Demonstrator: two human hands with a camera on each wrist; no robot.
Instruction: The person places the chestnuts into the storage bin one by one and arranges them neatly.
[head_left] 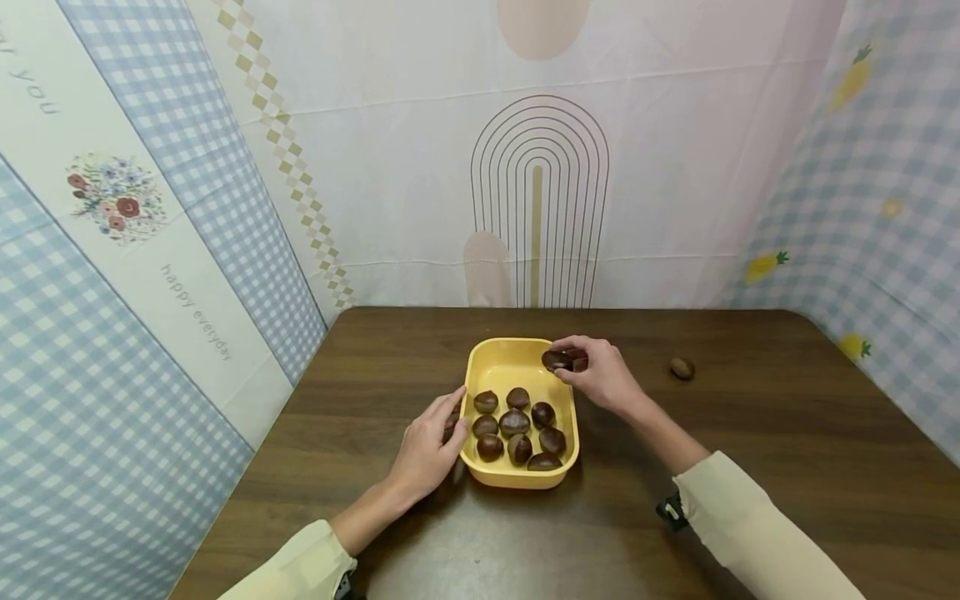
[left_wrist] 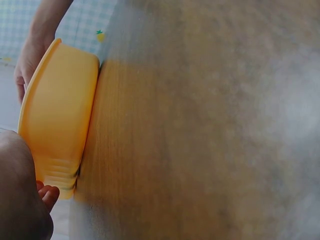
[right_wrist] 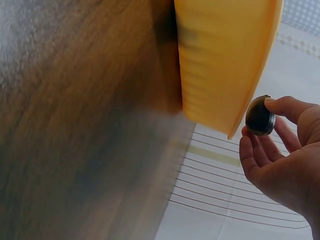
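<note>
A yellow plastic tray (head_left: 510, 479) lies on the table with several glossy brown chestnuts (head_left: 514, 422) gathered in its near half. Over the tray's far right rim, my right hand (head_left: 600, 375) pinches one dark chestnut (head_left: 557, 360) between thumb and fingers. The right wrist view shows this chestnut (right_wrist: 260, 116) held just beside the rim, with the other fingers loosely bent. My left hand (head_left: 429, 446) rests against the tray's left side, thumb and forefinger at the rim. In the left wrist view, some of its fingertips (left_wrist: 49, 195) touch the outer wall.
A single lighter brown nut (head_left: 682, 368) lies on the dark wooden table (head_left: 360, 383), right of the tray. A printed cloth (head_left: 397, 167) hangs behind the table, and blue checked cloth (head_left: 900, 192) hangs at both sides.
</note>
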